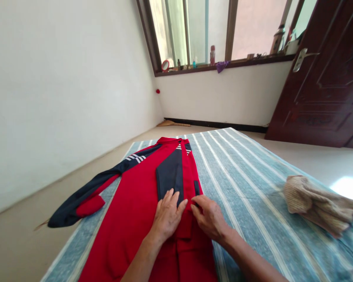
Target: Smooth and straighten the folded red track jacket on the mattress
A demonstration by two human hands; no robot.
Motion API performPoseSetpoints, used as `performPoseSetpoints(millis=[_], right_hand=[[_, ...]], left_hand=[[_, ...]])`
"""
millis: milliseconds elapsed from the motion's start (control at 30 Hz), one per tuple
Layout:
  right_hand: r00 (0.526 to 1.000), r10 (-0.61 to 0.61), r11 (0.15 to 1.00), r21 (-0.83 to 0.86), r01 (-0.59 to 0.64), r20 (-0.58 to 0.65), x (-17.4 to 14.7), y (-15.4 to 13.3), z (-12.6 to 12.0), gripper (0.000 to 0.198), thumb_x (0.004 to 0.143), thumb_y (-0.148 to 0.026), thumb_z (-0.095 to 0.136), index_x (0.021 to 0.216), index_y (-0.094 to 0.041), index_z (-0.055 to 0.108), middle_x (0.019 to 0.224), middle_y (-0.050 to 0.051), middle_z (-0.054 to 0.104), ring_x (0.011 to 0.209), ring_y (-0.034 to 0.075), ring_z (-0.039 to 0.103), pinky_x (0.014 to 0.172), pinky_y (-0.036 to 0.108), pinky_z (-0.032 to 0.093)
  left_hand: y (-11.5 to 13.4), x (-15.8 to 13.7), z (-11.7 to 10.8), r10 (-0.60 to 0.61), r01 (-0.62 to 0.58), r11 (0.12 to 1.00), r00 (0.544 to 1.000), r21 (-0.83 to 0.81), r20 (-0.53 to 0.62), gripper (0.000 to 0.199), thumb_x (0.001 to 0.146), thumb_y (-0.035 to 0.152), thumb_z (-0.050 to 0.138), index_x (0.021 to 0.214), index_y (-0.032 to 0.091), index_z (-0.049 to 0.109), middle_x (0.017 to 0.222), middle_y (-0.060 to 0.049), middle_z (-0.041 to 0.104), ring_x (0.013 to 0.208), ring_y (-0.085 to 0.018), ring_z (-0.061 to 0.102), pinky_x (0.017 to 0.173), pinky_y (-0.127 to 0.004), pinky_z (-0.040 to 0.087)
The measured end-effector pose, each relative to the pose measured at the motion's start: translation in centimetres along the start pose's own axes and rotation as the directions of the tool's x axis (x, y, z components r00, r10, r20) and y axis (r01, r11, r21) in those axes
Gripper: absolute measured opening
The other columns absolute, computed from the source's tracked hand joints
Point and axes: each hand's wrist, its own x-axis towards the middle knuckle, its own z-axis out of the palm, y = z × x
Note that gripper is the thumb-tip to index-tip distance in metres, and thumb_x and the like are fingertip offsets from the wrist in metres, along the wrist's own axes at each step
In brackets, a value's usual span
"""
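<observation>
A red and navy jacket with white stripes lies spread on a blue striped cloth. Its right side is turned inward, with the navy part of that sleeve lying along the body. The other sleeve stretches out to the left, its end past the cloth's edge. My left hand rests flat on the folded sleeve, fingers extended. Just right of it, my right hand pinches the red fabric near the folded edge between thumb and fingers.
A beige knitted garment lies crumpled on the right of the cloth. Beyond are a white wall, a broom on the floor, and a windowsill with bottles and a purple cloth. A dark red door stands at right.
</observation>
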Motion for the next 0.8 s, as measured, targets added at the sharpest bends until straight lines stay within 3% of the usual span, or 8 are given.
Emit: performPoseSetpoints(millis=[167,233,300,400,467,600,700,800], right_hand=[[0.958,0.286,0.95,0.14,-0.281,-0.021,4.9,1.5,0.3,0.022,0.085,-0.017,0.049,0.093,-0.017,0.069,0.083,0.004,0.07,0.075,0.015,0.064,0.069,0.022,0.045],[0.915,0.402,0.905,0.144,-0.4,0.017,7.1,2.2,0.5,0.025,0.083,-0.014,0.048,0.096,-0.016,0.069,0.073,0.003,0.068,0.065,0.014,0.064,0.061,0.021,0.044],[0.882,0.469,0.871,0.142,-0.47,0.043,9.0,3.0,0.9,0.027,0.079,-0.01,0.047,0.095,-0.014,0.069,0.059,0.001,0.063,0.053,0.014,0.062,0.052,0.02,0.042],[0.838,0.539,0.824,0.151,-0.546,0.088,11.4,4.6,1.6,0.027,0.073,-0.007,0.047,0.09,-0.014,0.068,0.045,-0.002,0.055,0.041,0.015,0.058,0.041,0.02,0.037],[0.809,0.576,0.793,0.16,-0.588,0.116,12.5,5.6,2.1,0.024,0.071,-0.007,0.047,0.083,-0.014,0.067,0.043,-0.002,0.054,0.036,0.014,0.055,0.037,0.019,0.036],[0.773,0.616,0.751,0.181,-0.635,0.154,13.4,7.0,3.1,0.017,0.068,-0.006,0.048,0.062,-0.016,0.06,0.04,-0.003,0.053,0.029,0.011,0.049,0.033,0.018,0.032],[0.755,0.631,0.727,0.206,-0.655,0.178,13.5,7.2,3.5,0.018,0.067,-0.007,0.047,0.053,-0.017,0.054,0.039,-0.004,0.051,0.026,0.009,0.043,0.03,0.017,0.028],[0.743,0.641,0.705,0.234,-0.669,0.193,13.4,7.2,3.5,0.019,0.068,-0.009,0.047,0.052,-0.017,0.052,0.038,-0.004,0.05,0.024,0.007,0.039,0.029,0.017,0.025]], left_hand=[[-1.7,4.1,0.6,-0.019,-0.007,0.994,0.972,-0.112,-0.234,0.044,0.09,0.032,0.043,0.122,0.008,0.059,0.139,-0.02,0.051,0.132,-0.027,0.045,0.108,-0.041,0.04],[-2.6,5.2,0.5,-0.094,0.032,0.978,0.949,-0.204,-0.3,0.04,0.085,0.027,0.046,0.116,0.007,0.063,0.133,-0.02,0.056,0.128,-0.027,0.05,0.108,-0.041,0.04],[-3.6,5.8,0.0,-0.25,0.119,0.92,0.913,-0.373,-0.324,0.037,0.081,0.023,0.05,0.111,0.008,0.064,0.128,-0.02,0.06,0.125,-0.028,0.053,0.109,-0.04,0.038],[-5.3,6.1,-1.1,-0.483,0.273,0.752,0.848,-0.6,-0.219,0.033,0.08,0.022,0.053,0.108,0.009,0.064,0.121,-0.02,0.064,0.116,-0.027,0.059,0.103,-0.04,0.045],[-6.2,6.2,-1.7,-0.551,0.338,0.668,0.824,-0.663,-0.135,0.032,0.081,0.024,0.054,0.108,0.009,0.063,0.116,-0.019,0.066,0.104,-0.026,0.066,0.086,-0.036,0.055],[-7.3,6.4,-2.4,-0.611,0.407,0.552,0.791,-0.728,-0.022,0.033,0.081,0.026,0.055,0.107,0.008,0.061,0.099,-0.017,0.071,0.081,-0.023,0.07,0.049,-0.026,0.053],[-7.6,6.4,-2.4,-0.621,0.411,0.506,0.784,-0.759,0.01,0.029,0.079,0.027,0.057,0.101,0.008,0.062,0.082,-0.012,0.071,0.073,-0.022,0.07,0.04,-0.022,0.044],[-7.8,6.3,-2.1,-0.624,0.392,0.488,0.781,-0.78,0.002,0.026,0.077,0.027,0.06,0.096,0.01,0.064,0.074,-0.008,0.07,0.067,-0.02,0.068,0.041,-0.021,0.043]])
